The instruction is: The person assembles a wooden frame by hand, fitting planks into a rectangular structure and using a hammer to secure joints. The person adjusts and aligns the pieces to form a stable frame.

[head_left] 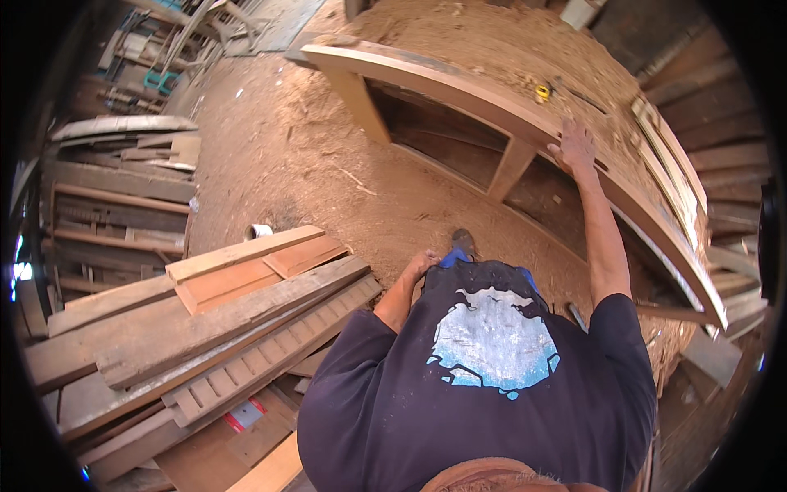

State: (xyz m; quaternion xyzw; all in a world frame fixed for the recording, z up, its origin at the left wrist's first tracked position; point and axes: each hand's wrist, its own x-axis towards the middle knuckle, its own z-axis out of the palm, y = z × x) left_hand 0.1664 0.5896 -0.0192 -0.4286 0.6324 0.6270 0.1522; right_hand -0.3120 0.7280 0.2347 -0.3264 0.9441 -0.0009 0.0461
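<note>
One arm of ours, the right forearm (pixel 605 230), reached well forward and nearly straight, and our right hand (pixel 574 148) lay palm down on the upper edge of a long wooden frame (pixel 484 102). Its fingers were spread loosely and pointed away from us, the thumb set off to the left. We had our left hand (pixel 421 264) down near the waist with the elbow bent, its fingers curled just beside the blue cloth (pixel 453 258) below our dark shirt (pixel 393 394); we could not tell whether it gripped anything.

The frame was ahead of us, running from upper left down to the right, with a crossbar (pixel 510 168) between two dark openings. Beyond its upper edge, near our right hand, we saw a yellow tape measure (pixel 542 93) and a slim dark tool (pixel 584 98) amid sawdust (pixel 508 41).

As for containers, we made out what looked like a white cup (pixel 258 232) just past the stacked planks (pixel 238 320) on our left; we could not tell what it held. A slotted board (pixel 275 348) and an orange-brown panel (pixel 238 279) lay among those planks.
</note>
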